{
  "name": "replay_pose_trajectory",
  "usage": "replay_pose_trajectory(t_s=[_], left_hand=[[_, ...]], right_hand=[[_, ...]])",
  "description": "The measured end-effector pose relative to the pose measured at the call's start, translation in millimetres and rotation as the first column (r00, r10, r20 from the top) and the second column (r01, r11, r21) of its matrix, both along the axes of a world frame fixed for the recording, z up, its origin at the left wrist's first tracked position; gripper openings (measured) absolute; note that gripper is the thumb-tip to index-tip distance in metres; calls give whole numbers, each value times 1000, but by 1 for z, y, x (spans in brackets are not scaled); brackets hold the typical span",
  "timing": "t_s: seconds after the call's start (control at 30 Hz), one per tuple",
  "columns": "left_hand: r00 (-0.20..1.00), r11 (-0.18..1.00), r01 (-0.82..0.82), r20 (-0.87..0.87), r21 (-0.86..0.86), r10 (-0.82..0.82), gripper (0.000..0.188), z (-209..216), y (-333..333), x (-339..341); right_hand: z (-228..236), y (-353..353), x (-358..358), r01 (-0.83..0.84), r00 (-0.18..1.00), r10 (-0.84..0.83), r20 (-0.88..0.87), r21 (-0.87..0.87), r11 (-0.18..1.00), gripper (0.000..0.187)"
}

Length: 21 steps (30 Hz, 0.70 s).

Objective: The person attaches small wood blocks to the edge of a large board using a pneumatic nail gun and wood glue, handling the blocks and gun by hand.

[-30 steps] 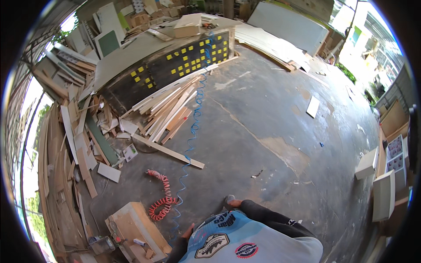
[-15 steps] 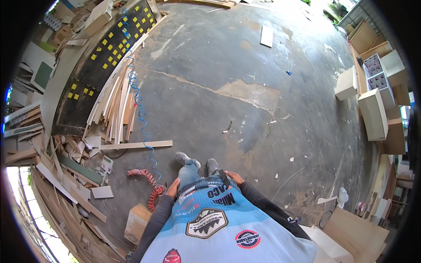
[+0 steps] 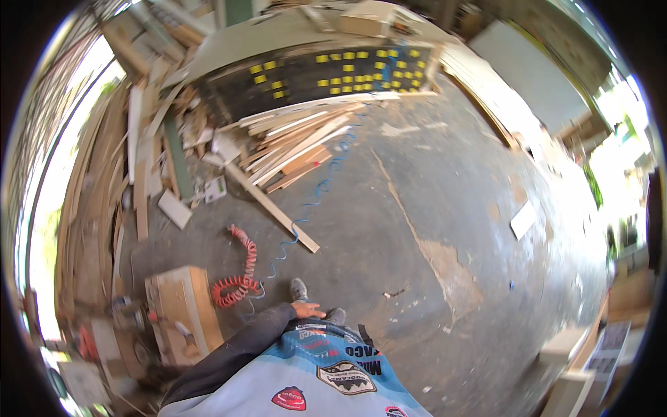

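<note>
My left hand [image 3: 308, 310] lies in front of my waist, fingers stretched out, palm side hidden, and it holds nothing that I can see. Just below it is the hem of my light blue printed shirt [image 3: 313, 379]; a grey shoe [image 3: 299, 289] shows just beyond it. To the left of the hand, a red coiled air hose [image 3: 226, 290] rests on the concrete floor, joined by a thin blue coiled hose [image 3: 281, 249] running up towards the boards. A dark strap [image 3: 365, 335] hangs at the shirt's right side. My right hand is out of view.
A wooden box [image 3: 182, 313] stands at the left. Long boards [image 3: 295, 149] are heaped before a black panel with yellow squares [image 3: 306, 80]. One plank [image 3: 274, 212] juts across the floor. A white panel [image 3: 522, 220] lies at the right. Boxes [image 3: 566, 389] stand lower right.
My view has swung left, so the boards and black panel now stand ahead. My left hand has moved inward across my front; my right hand has left the picture.
</note>
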<state>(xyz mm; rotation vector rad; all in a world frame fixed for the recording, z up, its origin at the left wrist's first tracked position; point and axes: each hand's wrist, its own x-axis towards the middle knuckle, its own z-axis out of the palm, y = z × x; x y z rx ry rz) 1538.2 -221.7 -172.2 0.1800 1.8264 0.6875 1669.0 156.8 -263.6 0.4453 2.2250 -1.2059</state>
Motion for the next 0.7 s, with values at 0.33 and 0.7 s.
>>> replay_pose_trajectory(t_s=[0.33,0.7], left_hand=[[696,731,-635,-226,250,681,51,-29,-46,176],[-423,-408,-837,42,364,905,63,-48,2,326]], right_hand=[[-27,40,-145,-828,556,831,0,85,554,36],[1,-191,-252,-994,-48,995,-91,102,-39,26]])
